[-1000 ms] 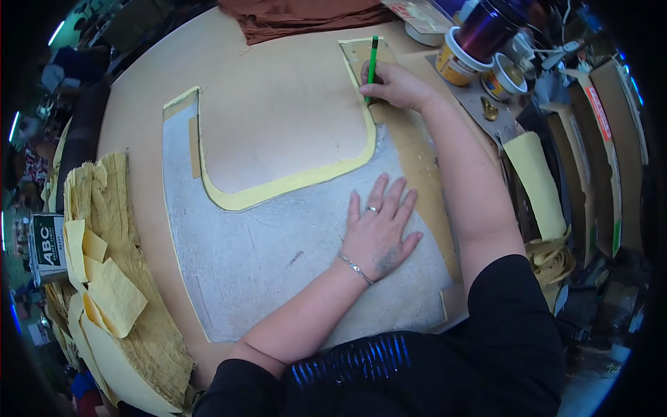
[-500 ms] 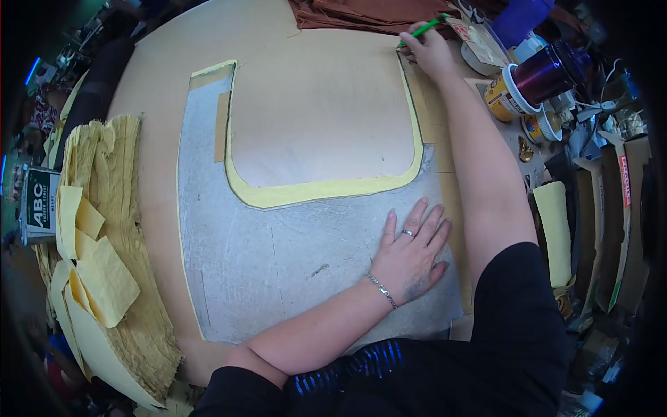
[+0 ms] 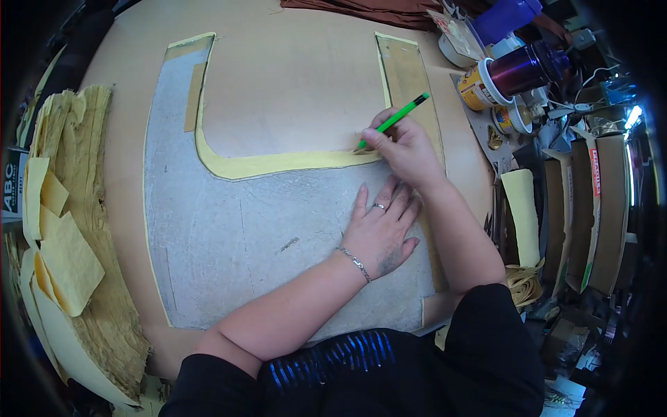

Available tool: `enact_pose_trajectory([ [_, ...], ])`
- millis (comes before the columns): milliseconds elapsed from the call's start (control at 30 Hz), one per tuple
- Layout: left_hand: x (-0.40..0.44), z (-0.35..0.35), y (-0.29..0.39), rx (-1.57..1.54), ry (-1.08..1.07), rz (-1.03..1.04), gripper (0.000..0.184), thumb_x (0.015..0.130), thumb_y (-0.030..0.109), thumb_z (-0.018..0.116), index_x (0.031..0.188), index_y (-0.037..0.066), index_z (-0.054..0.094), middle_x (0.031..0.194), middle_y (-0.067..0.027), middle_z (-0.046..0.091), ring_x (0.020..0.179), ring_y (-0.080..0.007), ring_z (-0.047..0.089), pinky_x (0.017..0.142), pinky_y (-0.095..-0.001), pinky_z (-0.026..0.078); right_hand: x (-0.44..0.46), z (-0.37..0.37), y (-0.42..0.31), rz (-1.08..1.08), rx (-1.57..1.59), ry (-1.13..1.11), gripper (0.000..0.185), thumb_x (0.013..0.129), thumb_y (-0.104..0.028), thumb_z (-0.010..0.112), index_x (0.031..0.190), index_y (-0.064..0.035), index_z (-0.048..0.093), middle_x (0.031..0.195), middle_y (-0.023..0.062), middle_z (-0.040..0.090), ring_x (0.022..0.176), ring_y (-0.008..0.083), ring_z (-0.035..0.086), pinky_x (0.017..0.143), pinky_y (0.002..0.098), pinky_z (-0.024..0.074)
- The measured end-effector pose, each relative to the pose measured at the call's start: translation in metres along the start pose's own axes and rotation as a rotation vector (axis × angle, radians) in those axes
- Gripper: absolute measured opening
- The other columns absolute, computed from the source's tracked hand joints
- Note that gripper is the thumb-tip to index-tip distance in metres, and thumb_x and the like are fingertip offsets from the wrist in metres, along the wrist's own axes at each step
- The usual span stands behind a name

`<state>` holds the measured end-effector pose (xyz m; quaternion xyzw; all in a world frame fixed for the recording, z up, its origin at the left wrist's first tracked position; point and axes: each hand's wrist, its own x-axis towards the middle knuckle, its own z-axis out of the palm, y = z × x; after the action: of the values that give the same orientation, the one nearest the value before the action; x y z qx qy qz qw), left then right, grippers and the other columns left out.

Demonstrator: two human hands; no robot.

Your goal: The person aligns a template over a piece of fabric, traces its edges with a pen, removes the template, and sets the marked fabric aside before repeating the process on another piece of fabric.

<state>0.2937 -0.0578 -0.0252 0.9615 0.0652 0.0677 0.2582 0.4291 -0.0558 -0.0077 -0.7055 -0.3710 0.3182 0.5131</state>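
Note:
A large grey U-shaped pattern board [image 3: 201, 236] lies flat on the table, with tan tape patches on its arms. Yellow paper [image 3: 271, 165] shows along the inner curve of its cutout and as a thin line at its outer left edge. My left hand [image 3: 382, 233] rests palm down on the board's right half, its fingers stretched out. Just above it, my right hand [image 3: 411, 154] grips a green pencil [image 3: 396, 119]. The pencil's tip is at the upper edge of the yellow strip, near the cutout's lower right corner.
Ragged yellow sheets [image 3: 76, 167] are stacked at the left. Brown fabric [image 3: 361, 12] lies at the far edge. A purple tumbler [image 3: 524, 73], a yellow-labelled tub [image 3: 479, 85] and a bowl [image 3: 458, 52] stand at upper right. Cardboard boxes [image 3: 611, 215] stand farther right.
My right hand has brought the pencil from the top of the cutout's right side down to its lower edge. My left hand remains flat on the board. The whole view has shifted slightly.

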Motion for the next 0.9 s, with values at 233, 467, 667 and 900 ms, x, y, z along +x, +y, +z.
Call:
enact_pose_trajectory([
  [233,-0.001,-0.003,-0.001,-0.02,-0.07,0.005,0.056,0.075,0.04,0.048,0.123,0.013,0.035,0.129,-0.0075,0.029,0.123,-0.0239,0.02,0.095,-0.0535,0.017,-0.01,-0.006,0.003,-0.055,-0.182,-0.091,0.014,0.077,-0.013,0.058,0.08,-0.0026,0.049,0.071,0.0016,0.053,0.069,0.0075,0.05,0.062,0.0229,0.0409],
  [467,-0.002,0.001,-0.001,-0.022,0.028,0.006,0.056,0.074,0.039,0.051,0.121,0.013,0.038,0.129,-0.0059,0.029,0.124,-0.0225,0.018,0.095,-0.0523,0.019,0.053,-0.069,0.006,-0.108,-0.527,0.0,0.018,0.079,-0.02,0.057,0.085,-0.0052,0.047,0.071,0.0019,0.053,0.066,0.0068,0.048,0.059,0.0208,0.0391],
  [667,0.0,-0.003,0.0,-0.033,0.03,0.001,0.056,0.072,0.039,0.054,0.12,0.014,0.039,0.129,-0.005,0.03,0.124,-0.022,0.019,0.093,-0.0521,0.021,0.154,-0.081,0.014,-0.193,-0.666,0.191,0.026,0.077,-0.023,0.06,0.088,-0.0008,0.05,0.074,0.0065,0.058,0.067,0.0122,0.054,0.062,0.0256,0.0437],
  [900,0.002,-0.008,-0.001,-0.053,0.078,0.005,0.05,0.07,0.034,0.058,0.113,0.013,0.046,0.122,-0.0048,0.038,0.12,-0.021,0.028,0.091,-0.0507,0.024,0.199,-0.08,0.055,-0.361,0.268,0.646,0.024,0.08,-0.022,0.055,0.081,0.0007,0.047,0.07,0.0064,0.057,0.057,0.012,0.055,0.05,0.0263,0.0447],
])
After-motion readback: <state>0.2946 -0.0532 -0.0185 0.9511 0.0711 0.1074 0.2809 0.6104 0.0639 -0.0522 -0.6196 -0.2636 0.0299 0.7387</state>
